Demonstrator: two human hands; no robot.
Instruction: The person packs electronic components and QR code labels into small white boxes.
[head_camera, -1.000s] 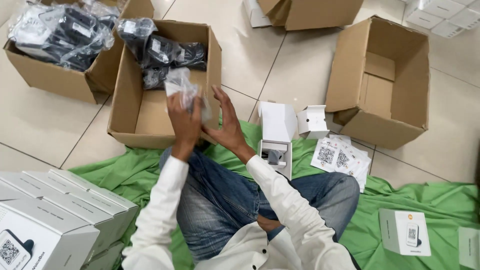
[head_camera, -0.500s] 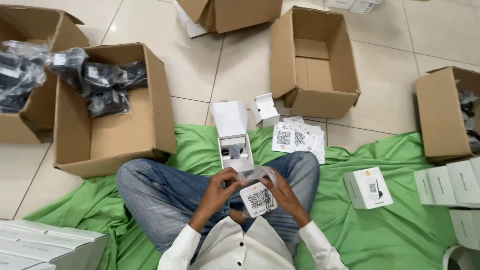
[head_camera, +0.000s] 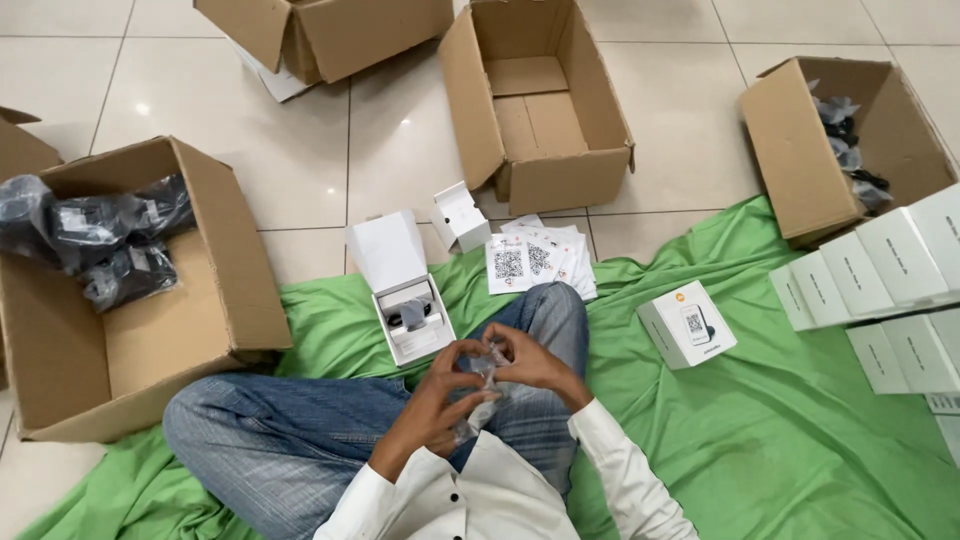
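Both hands, left hand (head_camera: 437, 392) and right hand (head_camera: 528, 360), have fingers (head_camera: 470, 352) clamped on a clear bag (head_camera: 481, 400) (contents unclear); open white box (head_camera: 413, 320) just beyond.

Five brown cardboard boxes (head_camera: 560, 110) on the tiles, one green cloth (head_camera: 780, 420), one open white box (head_camera: 405, 300), one small white insert (head_camera: 460, 215), one sealed white carton (head_camera: 688, 323), roughly seven stacked white cartons (head_camera: 880, 270) at right.
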